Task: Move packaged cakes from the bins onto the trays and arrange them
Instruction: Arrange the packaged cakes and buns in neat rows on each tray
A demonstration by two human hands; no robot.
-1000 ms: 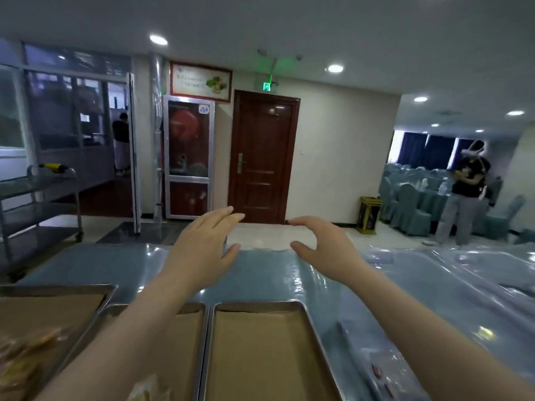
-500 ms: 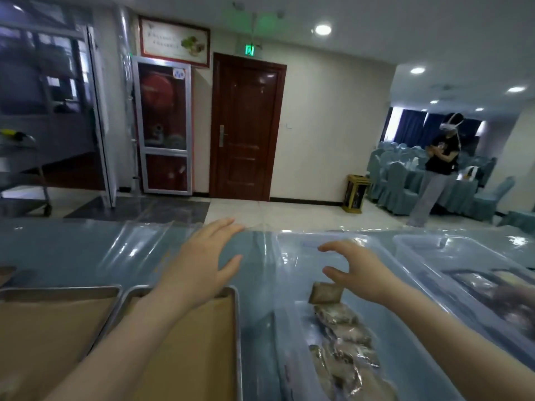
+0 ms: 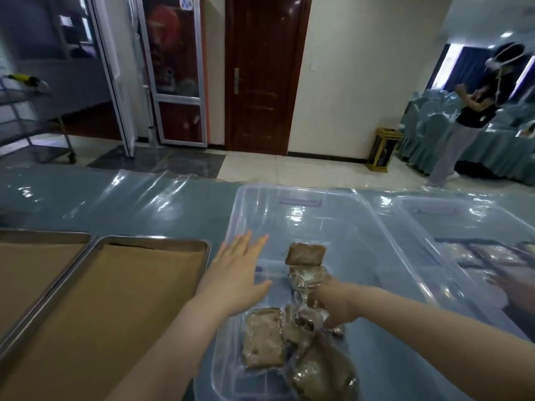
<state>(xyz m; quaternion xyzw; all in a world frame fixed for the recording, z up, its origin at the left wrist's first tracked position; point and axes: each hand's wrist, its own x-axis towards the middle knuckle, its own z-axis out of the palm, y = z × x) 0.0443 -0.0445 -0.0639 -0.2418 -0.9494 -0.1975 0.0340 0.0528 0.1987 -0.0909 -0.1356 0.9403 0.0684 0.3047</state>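
A clear plastic bin (image 3: 359, 227) on the blue table holds several packaged brown cakes: one near the middle (image 3: 305, 252), one just below it (image 3: 307, 274), one nearer me (image 3: 262, 337) and a heap at the front (image 3: 321, 374). My right hand (image 3: 333, 305) is down inside the bin, its fingers curled into the wrappers of a packaged cake in the pile. With straight, spread fingers my left hand (image 3: 236, 273) hovers over the bin's left rim, holding nothing. Left of the bin lies a metal tray (image 3: 156, 246) lined with brown paper, bare of cakes.
A second paper-lined tray (image 3: 43, 235) adjoins on the left. Another clear bin (image 3: 451, 224) with packages stands to the right. A person (image 3: 469, 111) stands beyond the table near covered chairs. A steel trolley (image 3: 31, 117) is at far left.
My view has swung right and down from the trays to the bin. My right hand dropped into the bin onto the cakes; my left hand moved over the bin's left edge.
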